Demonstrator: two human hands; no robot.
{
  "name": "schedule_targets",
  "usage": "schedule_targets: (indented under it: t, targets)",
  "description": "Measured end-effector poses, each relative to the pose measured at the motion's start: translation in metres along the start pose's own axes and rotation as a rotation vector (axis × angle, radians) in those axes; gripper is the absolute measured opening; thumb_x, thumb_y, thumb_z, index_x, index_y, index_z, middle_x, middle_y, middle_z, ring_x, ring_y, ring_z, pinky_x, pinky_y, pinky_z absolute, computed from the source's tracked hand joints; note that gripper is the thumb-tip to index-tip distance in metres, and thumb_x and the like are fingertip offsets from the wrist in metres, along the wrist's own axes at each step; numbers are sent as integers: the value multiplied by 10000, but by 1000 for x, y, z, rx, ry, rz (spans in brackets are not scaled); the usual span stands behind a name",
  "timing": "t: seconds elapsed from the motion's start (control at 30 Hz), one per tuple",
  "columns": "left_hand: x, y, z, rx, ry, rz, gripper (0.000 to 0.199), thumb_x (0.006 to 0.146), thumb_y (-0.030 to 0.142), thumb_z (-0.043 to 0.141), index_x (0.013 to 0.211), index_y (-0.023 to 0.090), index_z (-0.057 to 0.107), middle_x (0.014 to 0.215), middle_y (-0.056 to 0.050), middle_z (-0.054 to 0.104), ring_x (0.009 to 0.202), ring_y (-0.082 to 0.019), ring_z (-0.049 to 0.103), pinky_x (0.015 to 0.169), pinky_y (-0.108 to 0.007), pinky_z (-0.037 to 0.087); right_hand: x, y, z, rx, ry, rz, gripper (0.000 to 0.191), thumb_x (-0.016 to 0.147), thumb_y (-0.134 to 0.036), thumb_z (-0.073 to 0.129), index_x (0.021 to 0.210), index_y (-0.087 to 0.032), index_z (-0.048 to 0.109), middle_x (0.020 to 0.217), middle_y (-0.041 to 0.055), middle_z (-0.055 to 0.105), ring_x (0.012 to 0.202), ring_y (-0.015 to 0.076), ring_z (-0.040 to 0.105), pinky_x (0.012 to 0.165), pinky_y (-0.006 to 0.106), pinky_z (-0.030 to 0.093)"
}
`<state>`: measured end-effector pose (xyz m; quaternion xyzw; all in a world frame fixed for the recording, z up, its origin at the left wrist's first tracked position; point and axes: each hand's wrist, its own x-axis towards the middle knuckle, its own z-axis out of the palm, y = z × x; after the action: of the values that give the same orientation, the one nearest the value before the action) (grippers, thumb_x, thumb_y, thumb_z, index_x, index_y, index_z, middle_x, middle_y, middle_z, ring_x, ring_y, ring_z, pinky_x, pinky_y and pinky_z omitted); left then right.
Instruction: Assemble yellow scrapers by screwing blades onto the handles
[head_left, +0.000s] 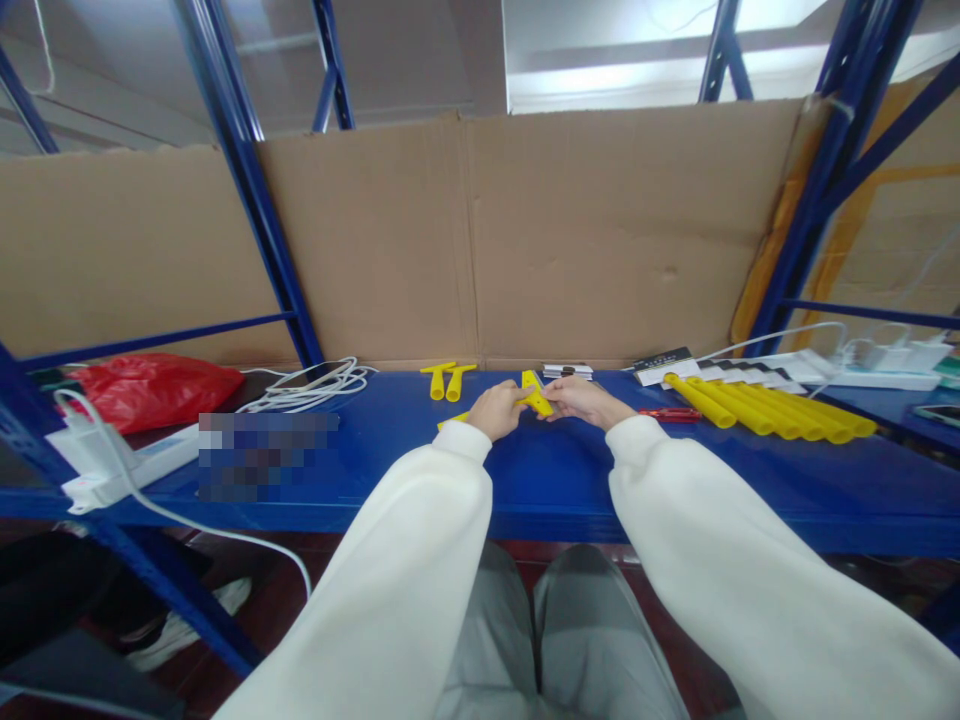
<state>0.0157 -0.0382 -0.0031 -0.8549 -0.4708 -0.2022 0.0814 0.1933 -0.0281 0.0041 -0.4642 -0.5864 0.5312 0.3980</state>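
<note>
Between both hands is a yellow T-shaped plastic piece (535, 395), held just above the blue shelf. My left hand (499, 410) grips it from the left with the fingers closed. The fingers of my right hand (579, 400) pinch its right side. Whether a small part sits in the right fingertips, I cannot tell. Two similar yellow T-shaped pieces (454, 382) stand farther back on the left. Beside my left wrist, another yellow piece (442, 424) is mostly hidden by the sleeve.
Several yellow tubes (765, 408) lie in a row at the right, beside a red tool (670, 415). Small white-and-black items (568, 371) rest at the back. At left are coiled white cable (319, 385), a red bag (154, 390) and a power strip (142, 465). Cardboard (600, 240) walls the back.
</note>
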Motion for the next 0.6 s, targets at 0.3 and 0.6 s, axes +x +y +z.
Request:
schedule_targets:
  t: [0.3,0.6]
  targets:
    - [-1,5,-4,16,-28,-11,358,928,207,510,1236,211,692,1096,-99,669,1009,-213,666,922,-288,482,2,-2,-1,-37,9,103,82,916,-159,569,881,-130,637,649,68,720,551,145,666,599,259,581]
    - [-3,7,-5,6,-34,24,353,920,203,520,1226,230,694,1102,-85,680,1027,-214,666,935,-291,481,-2,-6,0,-42,80,107,149,897,-112,578,757,-162,571,579,15,646,503,121,593,519,221,496]
